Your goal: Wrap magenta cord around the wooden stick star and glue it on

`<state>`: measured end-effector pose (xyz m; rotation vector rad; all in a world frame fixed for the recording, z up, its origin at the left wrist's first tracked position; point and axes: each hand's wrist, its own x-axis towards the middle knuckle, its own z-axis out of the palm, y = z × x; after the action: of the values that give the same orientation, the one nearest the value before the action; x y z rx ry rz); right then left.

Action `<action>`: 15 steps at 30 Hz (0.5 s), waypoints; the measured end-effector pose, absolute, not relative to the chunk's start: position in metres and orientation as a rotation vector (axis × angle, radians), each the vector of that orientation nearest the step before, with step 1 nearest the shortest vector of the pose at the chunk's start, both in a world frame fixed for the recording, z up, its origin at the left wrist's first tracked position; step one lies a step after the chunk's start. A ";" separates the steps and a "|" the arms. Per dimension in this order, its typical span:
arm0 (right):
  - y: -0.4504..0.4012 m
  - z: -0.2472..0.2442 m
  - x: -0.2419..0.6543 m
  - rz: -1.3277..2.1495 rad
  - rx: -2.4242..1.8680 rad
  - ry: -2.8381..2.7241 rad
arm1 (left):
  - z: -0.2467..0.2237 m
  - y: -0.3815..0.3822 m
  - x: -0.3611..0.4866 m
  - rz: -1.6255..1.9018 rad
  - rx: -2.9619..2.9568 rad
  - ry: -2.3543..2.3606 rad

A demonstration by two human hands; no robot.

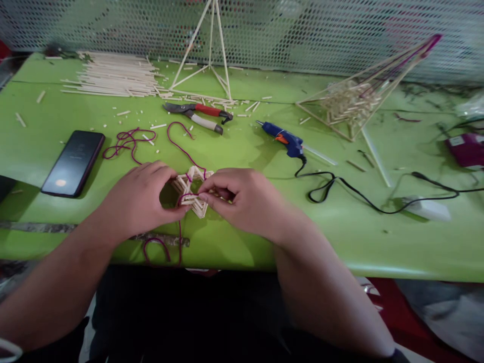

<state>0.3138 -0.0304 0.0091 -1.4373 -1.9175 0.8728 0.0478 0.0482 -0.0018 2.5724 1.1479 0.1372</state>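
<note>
Between my two hands is a small star-shaped frame [198,210] of stacked wooden sticks. My left hand [141,199] grips its left side between thumb and fingers. With thumb and index finger pressed together, my right hand [242,196] pinches a purple cord [191,194] over the middle of the star. Lengths of the cord wrap the star's bars. One end loops away behind it on the table, and another hangs down in front toward the table edge. A looser tangle of purple cord [128,141] lies beyond my left hand.
On the green table [234,247] lie a phone [73,164], pruning shears [198,113], a blue glue gun [282,136] with a black cable, and a pile of sticks [117,75]. Two stick pyramids [227,75] stand at the back before a perforated metal screen [260,40].
</note>
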 end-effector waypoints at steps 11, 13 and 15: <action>-0.037 0.014 0.336 0.618 -1.449 -1.672 | -0.003 0.052 0.046 0.110 2.550 1.175; -0.038 0.021 0.366 0.262 -1.585 -1.377 | -0.002 0.053 0.045 0.103 2.533 1.180; -0.036 0.024 0.404 -0.047 -1.840 -1.061 | -0.001 0.053 0.045 0.101 2.507 1.180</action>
<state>0.4039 -0.0361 0.0239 -1.8397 -1.0607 -0.0466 0.0452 0.0532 -0.0009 2.5069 1.1796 0.1012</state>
